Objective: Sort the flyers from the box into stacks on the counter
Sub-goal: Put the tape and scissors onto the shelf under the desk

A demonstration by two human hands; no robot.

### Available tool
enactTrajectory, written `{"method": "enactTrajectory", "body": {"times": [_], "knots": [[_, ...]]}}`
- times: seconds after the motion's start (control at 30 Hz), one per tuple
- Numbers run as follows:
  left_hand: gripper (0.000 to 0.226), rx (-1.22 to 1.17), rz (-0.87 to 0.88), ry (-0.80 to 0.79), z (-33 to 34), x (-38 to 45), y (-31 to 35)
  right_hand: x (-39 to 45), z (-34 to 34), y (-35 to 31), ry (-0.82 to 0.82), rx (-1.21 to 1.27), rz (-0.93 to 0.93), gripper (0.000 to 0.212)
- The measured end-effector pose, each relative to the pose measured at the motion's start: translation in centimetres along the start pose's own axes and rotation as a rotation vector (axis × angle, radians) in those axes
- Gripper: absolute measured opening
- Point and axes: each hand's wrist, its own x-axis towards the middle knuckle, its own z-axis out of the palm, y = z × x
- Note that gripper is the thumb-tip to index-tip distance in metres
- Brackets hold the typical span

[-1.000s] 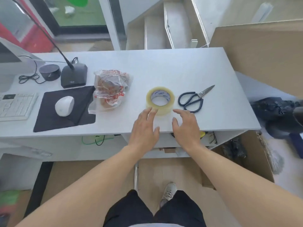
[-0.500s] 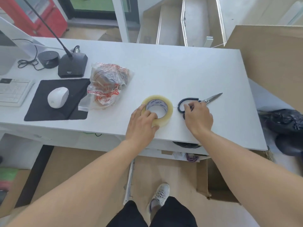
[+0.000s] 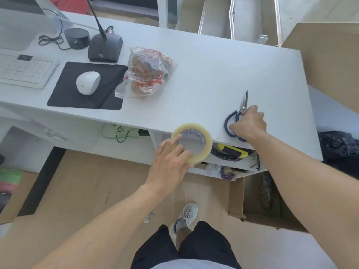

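Lifted clear of the counter (image 3: 204,78) edge, tape roll (image 3: 191,143) pinched in left hand (image 3: 171,164), right hand (image 3: 247,124) gripping scissors (image 3: 236,121), apparently making room for stacks.

A second ago both hands hovered open at the front edge of the white counter (image 3: 213,78). Since then the left hand (image 3: 169,164) has gripped the clear roll of packing tape (image 3: 194,141) and carried it past that edge, so the roll now hangs off the counter. The right hand (image 3: 249,124) has curled around the dark-handled metal scissors (image 3: 236,121), whose blades now point away beyond its fingers.
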Motion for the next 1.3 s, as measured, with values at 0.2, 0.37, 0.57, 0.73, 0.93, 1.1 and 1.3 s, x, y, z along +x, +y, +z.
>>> {"method": "enactTrajectory", "body": {"times": [0.2,0.37,0.57,0.73,0.93,1.1,1.3], "knots": [[0.02,-0.032,0.004,-0.045,-0.1,-6.8,-0.2,-3.2,0.6,1.9,-0.007,-0.027,0.084,0.06],[0.019,-0.005,-0.033,-0.142,1.9,-10.3,-1.1,-9.0,2.8,5.0,0.146,0.219,-0.013,0.029],[0.023,0.007,-0.176,-0.265,6.3,-10.4,-2.2,-18.0,9.7,12.6,0.221,0.341,-0.213,0.027],[0.023,0.024,-0.247,-0.304,11.7,-7.1,-4.5,-16.2,17.8,19.0,0.008,0.187,-0.062,0.033],[0.027,0.196,-0.278,-0.296,20.2,-3.1,-9.3,-6.3,25.6,19.8,-0.019,0.183,-0.091,0.032],[0.033,0.295,-0.316,-0.271,25.6,-0.1,-12.6,2.3,28.7,15.5,0.05,0.23,-0.252,0.028],[0.039,0.245,-0.369,-0.356,28.6,3.2,-13.8,7.5,29.4,11.4,0.058,0.189,-0.356,0.026]]}}
